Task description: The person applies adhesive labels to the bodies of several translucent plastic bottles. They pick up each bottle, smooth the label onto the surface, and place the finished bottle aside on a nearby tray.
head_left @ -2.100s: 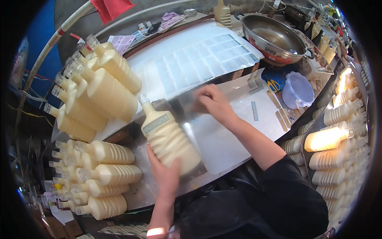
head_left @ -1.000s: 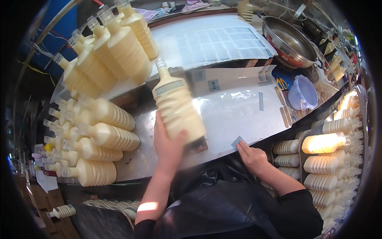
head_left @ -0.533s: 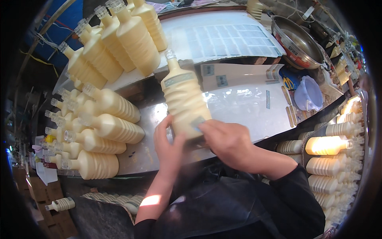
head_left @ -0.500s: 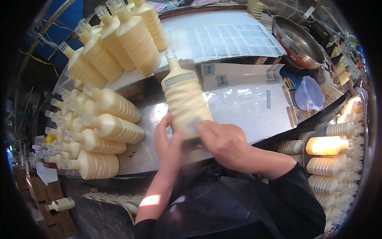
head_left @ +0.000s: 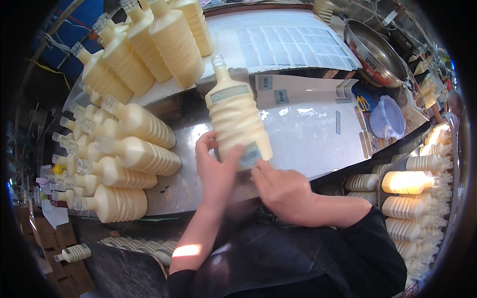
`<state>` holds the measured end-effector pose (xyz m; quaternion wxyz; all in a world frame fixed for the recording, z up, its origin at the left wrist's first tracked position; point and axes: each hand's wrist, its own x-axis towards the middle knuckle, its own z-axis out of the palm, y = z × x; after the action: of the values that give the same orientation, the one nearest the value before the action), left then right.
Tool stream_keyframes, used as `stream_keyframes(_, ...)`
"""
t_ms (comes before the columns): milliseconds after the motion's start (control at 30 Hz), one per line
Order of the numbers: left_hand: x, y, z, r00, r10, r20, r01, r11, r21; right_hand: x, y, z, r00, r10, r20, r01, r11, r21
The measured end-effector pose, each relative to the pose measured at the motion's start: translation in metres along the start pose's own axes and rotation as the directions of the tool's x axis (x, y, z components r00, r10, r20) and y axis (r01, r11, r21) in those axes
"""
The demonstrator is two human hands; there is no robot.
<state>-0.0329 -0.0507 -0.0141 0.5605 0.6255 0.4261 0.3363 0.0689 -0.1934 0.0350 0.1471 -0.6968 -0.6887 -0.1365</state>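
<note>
A cream, ribbed bottle (head_left: 238, 119) with a clear threaded neck lies tilted on its back in front of me, neck pointing away. A grey-green strip label (head_left: 229, 94) crosses its shoulder. Near its base sits a small grey-green label (head_left: 250, 155) with a barcode. My left hand (head_left: 217, 171) is closed on the bottle's lower left side, thumb lying over the barcode label's left edge. Fingers bunched together, my right hand (head_left: 283, 191) touches the base by the label's lower right corner. What is between those fingertips is hidden.
Cream bottles (head_left: 130, 159) lie stacked on the left; others (head_left: 174, 42) stand behind. Label sheets (head_left: 293, 47) cover the far board. Loose labels (head_left: 281, 97) lie on the shiny work surface (head_left: 308, 134). Scissors (head_left: 364, 103), a lilac bucket (head_left: 386, 117) and a metal pan (head_left: 375, 49) are at right.
The barcode label near the base, blurred under my right fingers before, now shows flat on the bottle. My right hand has moved slightly down; my left thumb has come onto the label.
</note>
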Motion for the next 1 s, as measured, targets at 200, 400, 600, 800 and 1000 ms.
stream_keyframes(200, -0.01, -0.019, -0.004, 0.989, 0.149, 0.016, -0.15, 0.988, 0.039, 0.017, 0.042, 0.014, 0.8, 0.535, 0.272, -0.581, 0.577, 0.574)
stream_keyframes(400, -0.014, -0.015, 0.008, 0.977, 0.215, -0.008, -0.212, 0.966, 0.148, 0.022, 0.051, 0.041, 0.681, 0.59, 0.434, -0.68, 0.288, 0.675)
stream_keyframes(600, -0.016, -0.022, 0.005, 0.977, 0.214, 0.02, -0.214, 0.967, 0.14, 0.023, 0.051, 0.041, 0.667, 0.594, 0.449, -0.689, 0.263, 0.676)
stream_keyframes(800, -0.016, -0.021, 0.009, 0.984, 0.178, -0.019, -0.177, 0.983, 0.038, 0.026, 0.054, 0.035, 0.66, 0.56, 0.502, -0.724, 0.294, 0.624)
stream_keyframes(1000, -0.015, -0.024, 0.008, 0.983, 0.182, -0.015, -0.182, 0.983, 0.028, 0.024, 0.052, 0.041, 0.663, 0.599, 0.449, -0.692, 0.262, 0.673)
